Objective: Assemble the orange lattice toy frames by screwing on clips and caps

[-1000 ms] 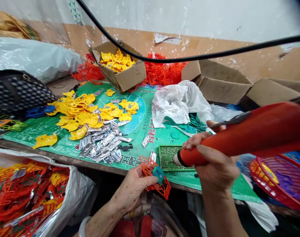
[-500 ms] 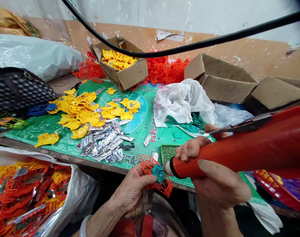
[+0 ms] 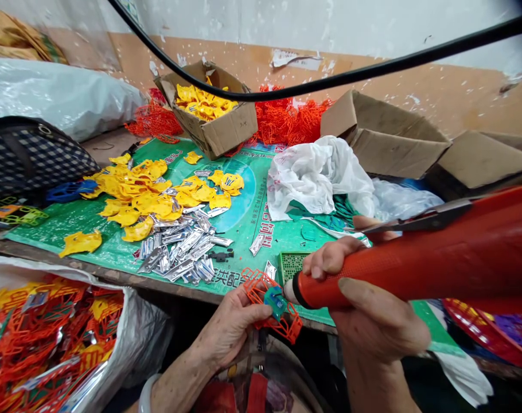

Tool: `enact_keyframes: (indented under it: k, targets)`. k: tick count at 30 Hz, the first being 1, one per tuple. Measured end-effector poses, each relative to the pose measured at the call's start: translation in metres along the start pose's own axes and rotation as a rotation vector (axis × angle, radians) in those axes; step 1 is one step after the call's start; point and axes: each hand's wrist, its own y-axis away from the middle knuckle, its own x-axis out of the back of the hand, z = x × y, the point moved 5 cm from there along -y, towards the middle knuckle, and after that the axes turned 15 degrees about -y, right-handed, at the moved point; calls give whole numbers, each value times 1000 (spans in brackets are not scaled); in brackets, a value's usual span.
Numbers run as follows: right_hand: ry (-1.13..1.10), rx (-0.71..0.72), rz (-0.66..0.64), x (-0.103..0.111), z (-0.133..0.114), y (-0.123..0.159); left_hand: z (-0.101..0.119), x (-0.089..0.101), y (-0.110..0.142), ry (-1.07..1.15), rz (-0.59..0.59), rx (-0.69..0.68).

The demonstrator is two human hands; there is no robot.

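My left hand pinches an orange plastic lattice frame with a small teal piece set on it, held just below the table's front edge. My right hand is wrapped round a long red powered screwdriver with a black cable arcing overhead. The tool's pale tip rests against the teal piece. A small green perforated tray lies on the green mat just behind the tip.
Yellow plastic pieces and silver metal strips lie piled on the mat. A cardboard box of yellow pieces stands at the back, orange frames beside it. A white plastic bag sits mid-right. A sack of orange frames fills the lower left.
My right hand brought the screwdriver tip down and left from over the green tray onto the teal piece. My left hand kept the frame almost still.
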Motion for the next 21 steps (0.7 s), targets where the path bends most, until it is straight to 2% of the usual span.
enact_keyframes:
  k: [12,21]
  targets:
    - [36,-24,-14,-1,1,3,-1,-1,0,-36,-22,-15]
    - [84,-53,-28,1,4,3,-4,0,-2,-39,25,28]
